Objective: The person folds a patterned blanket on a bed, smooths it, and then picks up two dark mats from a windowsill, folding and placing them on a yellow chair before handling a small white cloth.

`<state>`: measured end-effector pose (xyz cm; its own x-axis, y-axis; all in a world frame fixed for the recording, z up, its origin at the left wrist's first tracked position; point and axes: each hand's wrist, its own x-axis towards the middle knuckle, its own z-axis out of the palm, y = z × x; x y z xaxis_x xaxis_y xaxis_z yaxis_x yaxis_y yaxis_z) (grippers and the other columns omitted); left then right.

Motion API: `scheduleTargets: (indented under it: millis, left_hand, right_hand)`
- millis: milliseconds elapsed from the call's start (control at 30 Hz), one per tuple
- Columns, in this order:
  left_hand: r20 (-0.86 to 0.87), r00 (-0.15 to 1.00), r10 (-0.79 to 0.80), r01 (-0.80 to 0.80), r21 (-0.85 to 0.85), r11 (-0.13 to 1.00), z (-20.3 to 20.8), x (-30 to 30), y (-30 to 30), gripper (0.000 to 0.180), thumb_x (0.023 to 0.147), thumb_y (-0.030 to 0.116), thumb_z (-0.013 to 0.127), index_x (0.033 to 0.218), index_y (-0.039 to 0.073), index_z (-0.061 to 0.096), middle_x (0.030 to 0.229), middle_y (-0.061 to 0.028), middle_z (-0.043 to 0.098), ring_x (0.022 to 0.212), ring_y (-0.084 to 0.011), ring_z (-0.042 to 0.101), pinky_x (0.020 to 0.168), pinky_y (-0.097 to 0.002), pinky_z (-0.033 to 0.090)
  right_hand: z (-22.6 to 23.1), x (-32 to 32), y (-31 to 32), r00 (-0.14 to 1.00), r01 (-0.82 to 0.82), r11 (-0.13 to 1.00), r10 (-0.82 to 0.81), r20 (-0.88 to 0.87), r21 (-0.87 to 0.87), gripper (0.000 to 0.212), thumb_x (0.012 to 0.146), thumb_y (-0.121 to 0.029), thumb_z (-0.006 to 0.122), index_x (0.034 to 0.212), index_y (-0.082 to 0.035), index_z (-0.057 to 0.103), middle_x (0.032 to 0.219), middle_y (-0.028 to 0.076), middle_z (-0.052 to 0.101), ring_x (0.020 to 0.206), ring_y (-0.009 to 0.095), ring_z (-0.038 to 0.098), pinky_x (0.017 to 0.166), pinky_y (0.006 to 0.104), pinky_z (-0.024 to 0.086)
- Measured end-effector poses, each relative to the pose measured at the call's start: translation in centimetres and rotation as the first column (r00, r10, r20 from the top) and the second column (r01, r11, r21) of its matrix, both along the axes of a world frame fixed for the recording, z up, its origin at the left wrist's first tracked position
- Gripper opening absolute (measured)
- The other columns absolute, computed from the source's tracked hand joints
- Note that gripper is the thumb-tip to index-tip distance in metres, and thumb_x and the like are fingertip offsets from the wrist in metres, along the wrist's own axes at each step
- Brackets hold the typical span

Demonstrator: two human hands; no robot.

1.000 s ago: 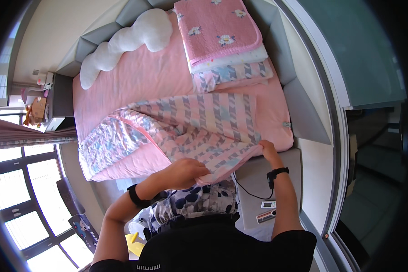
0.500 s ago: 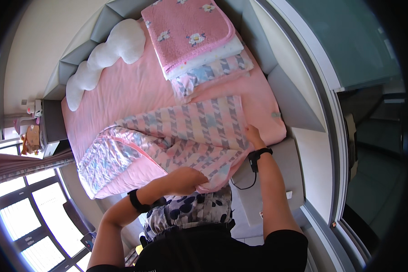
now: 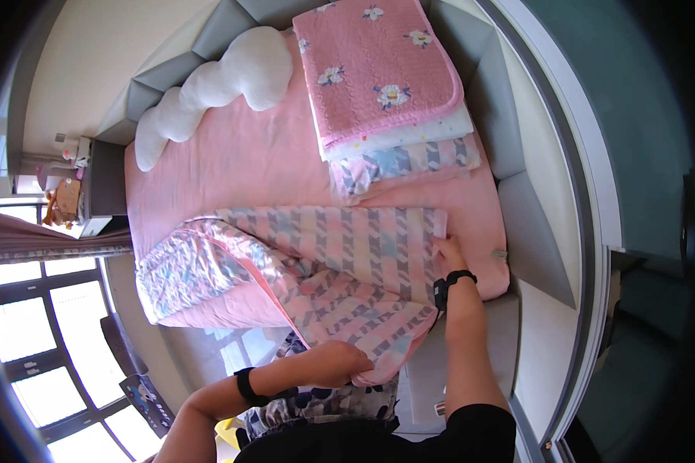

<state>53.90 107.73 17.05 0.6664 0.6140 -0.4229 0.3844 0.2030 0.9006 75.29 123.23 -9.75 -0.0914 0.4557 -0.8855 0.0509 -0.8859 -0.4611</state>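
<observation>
A thin quilt (image 3: 347, 239) in pink, grey and pale blue lies partly folded over the near part of a bed. My left hand (image 3: 340, 364) is closed around its near corner, which hangs past the bed's front edge close to my body. On the quilt's right edge, a little below its far right corner, my right hand (image 3: 446, 251) is closed with the cloth pinched in its fingers. Pink piping runs along a folded-back edge on the left, where shiny, rumpled fabric bunches up. Between my hands the cloth sags in loose folds.
A folded pink flowered blanket (image 3: 378, 69) tops a stack of bedding on the pink mattress sheet (image 3: 208, 166). A white cloud-shaped pillow (image 3: 259, 65) leans by the grey padded headboard (image 3: 216, 35). A nightstand (image 3: 106, 177) and windows are at left, a sliding door frame at right.
The view has shifted, so the bed sits lower and further right. My right hand has moved along the quilt's edge nearer its far corner. My left hand still grips the near corner.
</observation>
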Motion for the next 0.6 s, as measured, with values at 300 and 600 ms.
scheduleTargets:
  millis: [300,600]
  left_hand:
    - [0.024,0.997,0.072,-0.075,0.160,0.984,-0.1,-0.6,2.4,0.023,0.056,-0.002,0.049,0.079,0.003,0.051,0.070,-0.0094,0.050,0.069,-0.0260,0.049,0.058,-0.0326,0.040]
    - [-0.230,0.702,0.674,-0.367,0.694,0.619,-0.7,-2.7,4.5,0.012,0.056,0.006,0.055,0.066,0.012,0.056,0.113,-0.0093,0.037,0.104,-0.0307,0.032,0.081,-0.0464,0.029]
  right_hand:
    - [-2.5,-2.3,1.5,0.998,-0.053,0.983,0.048,0.032,0.177,0.032,0.064,-0.003,0.057,0.094,0.002,0.048,0.086,0.009,0.053,0.079,0.018,0.050,0.069,0.0279,0.039]
    - [19.1,-9.4,2.5,0.668,-0.592,0.494,0.743,0.045,0.637,0.014,0.066,-0.004,0.057,0.076,-0.002,0.047,0.067,0.002,0.049,0.060,0.010,0.046,0.055,0.0236,0.038]
